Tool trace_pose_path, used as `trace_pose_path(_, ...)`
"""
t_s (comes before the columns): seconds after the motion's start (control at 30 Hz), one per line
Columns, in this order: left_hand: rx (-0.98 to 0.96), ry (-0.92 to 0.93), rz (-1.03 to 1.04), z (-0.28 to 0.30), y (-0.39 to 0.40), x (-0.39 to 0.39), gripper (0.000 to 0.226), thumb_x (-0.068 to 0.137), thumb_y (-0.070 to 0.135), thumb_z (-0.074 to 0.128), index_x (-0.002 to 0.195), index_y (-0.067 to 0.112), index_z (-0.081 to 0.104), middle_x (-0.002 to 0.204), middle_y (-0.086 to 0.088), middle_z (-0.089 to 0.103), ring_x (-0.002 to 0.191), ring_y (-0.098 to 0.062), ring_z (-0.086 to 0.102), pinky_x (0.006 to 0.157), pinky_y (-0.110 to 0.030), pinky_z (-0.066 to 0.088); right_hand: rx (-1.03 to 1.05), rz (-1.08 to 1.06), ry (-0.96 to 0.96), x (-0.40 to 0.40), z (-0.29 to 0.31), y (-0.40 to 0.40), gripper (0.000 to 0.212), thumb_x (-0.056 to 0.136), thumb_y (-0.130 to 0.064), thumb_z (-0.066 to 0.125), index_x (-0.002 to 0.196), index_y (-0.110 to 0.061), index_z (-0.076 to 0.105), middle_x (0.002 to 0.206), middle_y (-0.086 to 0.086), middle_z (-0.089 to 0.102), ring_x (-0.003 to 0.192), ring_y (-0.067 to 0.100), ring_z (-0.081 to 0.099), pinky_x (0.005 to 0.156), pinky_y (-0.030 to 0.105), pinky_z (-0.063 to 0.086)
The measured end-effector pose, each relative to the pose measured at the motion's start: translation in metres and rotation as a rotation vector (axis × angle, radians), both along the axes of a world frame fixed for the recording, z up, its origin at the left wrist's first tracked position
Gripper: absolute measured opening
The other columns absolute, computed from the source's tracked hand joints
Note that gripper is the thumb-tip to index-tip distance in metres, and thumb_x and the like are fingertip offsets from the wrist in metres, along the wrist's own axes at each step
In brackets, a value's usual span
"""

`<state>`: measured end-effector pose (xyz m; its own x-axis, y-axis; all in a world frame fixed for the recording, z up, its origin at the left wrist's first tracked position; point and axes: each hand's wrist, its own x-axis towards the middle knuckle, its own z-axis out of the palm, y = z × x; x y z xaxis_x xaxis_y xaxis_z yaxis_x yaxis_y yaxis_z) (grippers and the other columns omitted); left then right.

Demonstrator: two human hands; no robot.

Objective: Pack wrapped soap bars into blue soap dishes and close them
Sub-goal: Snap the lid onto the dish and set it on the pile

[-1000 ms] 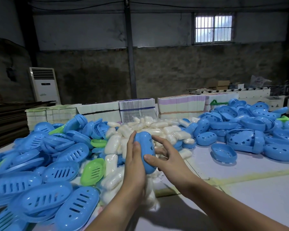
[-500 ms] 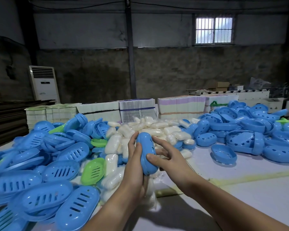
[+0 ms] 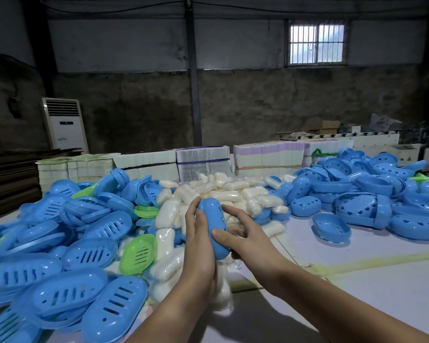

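A closed blue soap dish (image 3: pixel 214 225) stands on edge between my two hands, above the table's middle. My left hand (image 3: pixel 200 240) wraps its left side, thumb on the top end. My right hand (image 3: pixel 243 240) grips its right side, thumb pressed on the lower face. Whatever is inside the dish is hidden. Behind and below my hands lies a heap of wrapped white soap bars (image 3: pixel 223 191). Blue slotted lids (image 3: pixel 60 290) pile up at the left. Blue dish bases (image 3: pixel 331 227) with small holes lie at the right.
Two green dish parts (image 3: pixel 138 253) sit among the blue lids. Bundled stacks of flat cartons (image 3: pixel 203 164) line the table's far edge. The white table top (image 3: pixel 357 280) shows at the front right. A white air-conditioner unit (image 3: pixel 65 125) stands by the back wall.
Both hands have kept hold of the blue dish and stayed in nearly the same spot. The right thumb has slid a little lower on the dish's face.
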<state>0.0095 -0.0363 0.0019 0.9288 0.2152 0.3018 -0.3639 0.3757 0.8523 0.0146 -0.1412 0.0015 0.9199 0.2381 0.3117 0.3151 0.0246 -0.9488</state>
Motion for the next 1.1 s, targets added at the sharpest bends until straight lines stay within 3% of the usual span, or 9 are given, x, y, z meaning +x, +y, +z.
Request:
trace_pose_path(0.1, 0.020, -0.022, -0.005, 0.000, 0.002, 0.000, 0.033, 0.106, 0.042, 0.039, 0.106, 0.070, 0.057, 0.115, 0.031, 0.063, 0.107, -0.012, 0.069, 0.083, -0.032, 0.058, 0.013, 0.021, 0.008, -0.001, 0.002, -0.001, 0.064, 0.063, -0.052, 0.077, 0.122, -0.057, 0.052, 0.109, 0.008, 0.068, 0.087, 0.004, 0.067, 0.064, 0.014, 0.048)
trace_pose_path(0.2, 0.048, -0.074, -0.056, 0.004, 0.005, 0.001, 0.033, 0.106, 0.034, 0.042, 0.118, 0.060, 0.058, 0.114, 0.028, 0.069, 0.105, -0.012, 0.071, 0.082, -0.031, 0.059, 0.059, 0.065, 0.027, 0.001, 0.008, -0.005, 0.064, 0.067, -0.046, 0.079, 0.126, -0.051, 0.052, 0.100, 0.007, 0.069, 0.077, 0.008, 0.062, 0.065, 0.022, 0.045)
trace_pose_path(0.27, 0.078, -0.099, -0.049, 0.006, 0.005, 0.001, 0.030, 0.106, 0.036, 0.042, 0.124, 0.055, 0.056, 0.116, 0.028, 0.068, 0.107, -0.010, 0.070, 0.089, -0.033, 0.059, 0.097, 0.119, 0.054, 0.002, 0.010, -0.006, 0.063, 0.073, -0.039, 0.078, 0.130, -0.046, 0.052, 0.091, 0.004, 0.069, 0.075, 0.014, 0.055, 0.064, 0.026, 0.043)
trace_pose_path(0.4, 0.012, -0.074, -0.027, 0.005, 0.005, 0.001, 0.027, 0.105, 0.038, 0.044, 0.124, 0.052, 0.059, 0.130, 0.020, 0.064, 0.120, -0.013, 0.064, 0.105, -0.047, 0.050, 0.109, 0.150, 0.093, 0.004, 0.008, -0.005, 0.062, 0.075, -0.037, 0.077, 0.130, -0.047, 0.052, 0.092, 0.007, 0.069, 0.082, 0.023, 0.053, 0.065, 0.028, 0.043)
trace_pose_path(0.57, 0.020, -0.061, -0.025, 0.005, 0.004, 0.002, 0.027, 0.105, 0.040, 0.045, 0.119, 0.057, 0.061, 0.129, 0.014, 0.066, 0.116, -0.025, 0.067, 0.101, -0.054, 0.052, 0.033, 0.078, 0.014, 0.005, 0.007, -0.006, 0.068, 0.072, -0.045, 0.076, 0.133, -0.052, 0.046, 0.082, 0.000, 0.066, 0.069, 0.008, 0.057, 0.063, 0.025, 0.044)
trace_pose_path(0.67, 0.025, -0.055, -0.024, 0.005, 0.005, 0.002, 0.027, 0.105, 0.040, 0.045, 0.117, 0.057, 0.061, 0.128, 0.012, 0.066, 0.115, -0.029, 0.067, 0.100, -0.056, 0.052, 0.029, 0.074, 0.011, 0.005, 0.005, -0.005, 0.072, 0.071, -0.042, 0.077, 0.135, -0.050, 0.045, 0.079, -0.003, 0.063, 0.065, 0.001, 0.062, 0.058, 0.017, 0.046)
trace_pose_path(0.8, 0.064, -0.062, -0.023, 0.001, 0.006, 0.003, 0.027, 0.105, 0.037, 0.045, 0.116, 0.056, 0.060, 0.113, 0.017, 0.071, 0.107, -0.033, 0.069, 0.090, -0.053, 0.057, -0.002, 0.086, 0.015, 0.004, 0.006, -0.008, 0.074, 0.068, -0.043, 0.080, 0.133, -0.050, 0.047, 0.089, 0.004, 0.067, 0.070, 0.006, 0.063, 0.063, 0.023, 0.046)
trace_pose_path(0.93, 0.022, -0.033, -0.061, 0.002, 0.006, 0.004, 0.026, 0.104, 0.035, 0.047, 0.116, 0.053, 0.062, 0.123, -0.002, 0.069, 0.099, -0.037, 0.069, 0.090, -0.062, 0.052, 0.015, 0.088, 0.031, 0.003, 0.008, -0.008, 0.063, 0.074, -0.041, 0.079, 0.128, -0.051, 0.049, 0.085, 0.002, 0.068, 0.071, 0.010, 0.057, 0.063, 0.026, 0.045)
trace_pose_path(1.1, 0.071, -0.063, -0.038, -0.002, 0.006, 0.006, 0.026, 0.105, 0.039, 0.043, 0.115, 0.056, 0.060, 0.111, 0.015, 0.070, 0.099, -0.028, 0.070, 0.085, -0.054, 0.057, 0.034, 0.097, 0.028, 0.001, 0.007, -0.007, 0.050, 0.086, -0.030, 0.074, 0.126, -0.050, 0.050, 0.085, 0.005, 0.068, 0.073, 0.013, 0.057, 0.062, 0.026, 0.044)
